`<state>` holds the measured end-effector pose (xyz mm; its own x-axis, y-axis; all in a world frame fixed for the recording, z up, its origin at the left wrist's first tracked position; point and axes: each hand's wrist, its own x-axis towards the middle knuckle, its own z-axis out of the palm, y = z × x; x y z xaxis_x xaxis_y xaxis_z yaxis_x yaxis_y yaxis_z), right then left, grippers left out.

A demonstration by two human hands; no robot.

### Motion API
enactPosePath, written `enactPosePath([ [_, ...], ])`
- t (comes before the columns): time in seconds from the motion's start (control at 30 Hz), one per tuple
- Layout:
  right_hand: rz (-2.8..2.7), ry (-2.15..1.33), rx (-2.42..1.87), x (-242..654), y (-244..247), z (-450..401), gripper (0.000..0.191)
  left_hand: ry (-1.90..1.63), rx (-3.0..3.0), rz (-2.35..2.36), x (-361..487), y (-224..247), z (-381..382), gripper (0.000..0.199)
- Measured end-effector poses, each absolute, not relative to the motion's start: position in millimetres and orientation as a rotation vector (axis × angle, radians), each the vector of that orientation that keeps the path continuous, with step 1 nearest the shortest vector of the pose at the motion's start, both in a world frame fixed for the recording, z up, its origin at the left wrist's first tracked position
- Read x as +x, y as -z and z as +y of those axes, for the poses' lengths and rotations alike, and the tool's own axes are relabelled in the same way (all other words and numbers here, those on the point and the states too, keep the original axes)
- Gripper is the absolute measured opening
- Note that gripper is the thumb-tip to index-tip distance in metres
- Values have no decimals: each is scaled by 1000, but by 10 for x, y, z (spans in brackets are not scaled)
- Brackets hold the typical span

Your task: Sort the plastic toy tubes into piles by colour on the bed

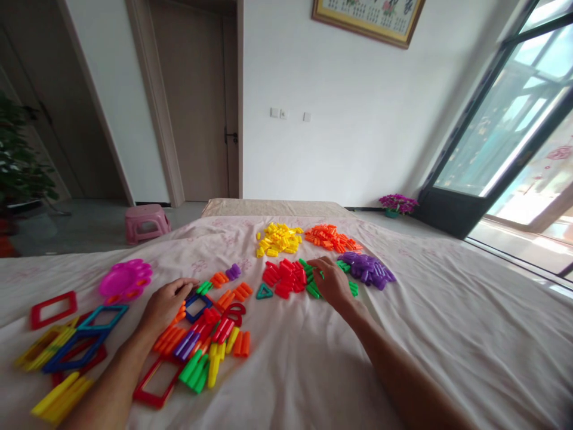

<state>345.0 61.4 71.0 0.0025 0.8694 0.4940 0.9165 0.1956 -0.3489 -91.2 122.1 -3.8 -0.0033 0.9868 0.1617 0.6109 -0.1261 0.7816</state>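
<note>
My right hand (332,282) is over the pile of small green plastic tubes (313,288). Its fingers are apart and bent down, their tips touching or just above the tubes. My left hand (168,304) is low over the left side of the cloth, its fingers curled together; what they hold, if anything, is hidden. Just past its fingertips lie short rows of joined green tubes (205,288), orange tubes (219,279) and purple tubes (233,272). A blue square frame (187,310) is beside it. Red tubes (285,276) are heaped left of my right hand, purple tubes (369,272) right of it.
Yellow tubes (280,240) and orange tubes (331,237) form piles farther back. A teal triangle (264,291) lies near the red heap. A pink flower-shaped tray (117,280), a red frame (54,309) and several other frames lie at left on the pale cloth (286,370).
</note>
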Motion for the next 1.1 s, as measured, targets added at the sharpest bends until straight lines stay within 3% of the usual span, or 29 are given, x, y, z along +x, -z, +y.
enactPosePath([
  [0.27,-2249,-280,-1129,2501,-639,369,33,-1011,1735,1657,-882,31,1207,40],
  [0.5,-2432,-271,-893,1916,-676,380,22,-1012,1752,1663,-869,-18,1182,36],
  [0.87,-2549,-131,-1014,1230,-403,1177,47,-1080,1650,1530,-857,-38,1176,49],
  [1.1,-2598,-119,-1071,1132,-335,1323,29,-1106,1631,1562,-868,-26,1174,50],
])
